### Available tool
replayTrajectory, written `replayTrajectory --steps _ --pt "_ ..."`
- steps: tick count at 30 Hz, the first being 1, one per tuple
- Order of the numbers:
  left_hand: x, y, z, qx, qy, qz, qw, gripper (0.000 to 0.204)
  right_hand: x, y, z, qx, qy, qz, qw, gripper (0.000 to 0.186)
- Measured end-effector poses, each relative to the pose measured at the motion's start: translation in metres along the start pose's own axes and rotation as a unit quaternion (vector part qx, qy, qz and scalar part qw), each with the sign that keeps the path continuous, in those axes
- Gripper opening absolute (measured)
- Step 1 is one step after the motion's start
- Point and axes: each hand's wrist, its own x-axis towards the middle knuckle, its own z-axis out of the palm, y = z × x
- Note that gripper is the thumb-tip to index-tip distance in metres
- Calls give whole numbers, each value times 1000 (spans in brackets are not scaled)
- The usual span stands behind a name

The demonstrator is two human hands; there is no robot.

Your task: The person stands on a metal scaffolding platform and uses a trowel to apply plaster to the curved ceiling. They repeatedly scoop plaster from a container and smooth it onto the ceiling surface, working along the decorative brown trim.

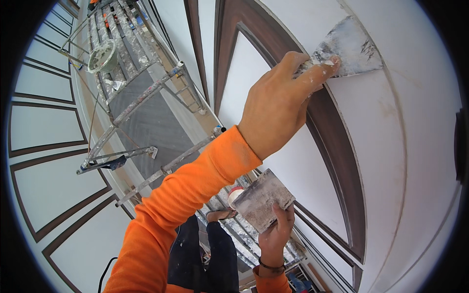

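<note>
My left hand (pixel 283 97), in an orange sleeve, is closed on a putty knife with a wide, smeared blade (pixel 349 49), held against the white wall (pixel 400 127) just outside a brown moulded frame (pixel 327 151). Lower down, my right hand (pixel 276 227) grips a square, putty-stained plate (pixel 264 200), its thumb on the face. A red-rimmed white container (pixel 234 195) shows behind the plate, partly hidden.
My feet (pixel 220 215) are on paint-spattered scaffold planks (pixel 234 234). Metal scaffolding (pixel 137 107) with a white bucket (pixel 101 56) extends to the upper left above a grey floor (pixel 151 122). Part of someone in orange (pixel 93 4) shows at the far top. Panelled surfaces (pixel 49 122) line the left.
</note>
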Motion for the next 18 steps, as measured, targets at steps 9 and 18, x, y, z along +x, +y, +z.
replayTrajectory --steps 9,18 --pt "-3 5 -8 16 -16 -7 1000 55 -8 -2 9 4 -5 -16 1000 43" --pt "-27 8 -14 -32 -16 -50 998 54 -16 3 11 15 -5 -25 1000 41"
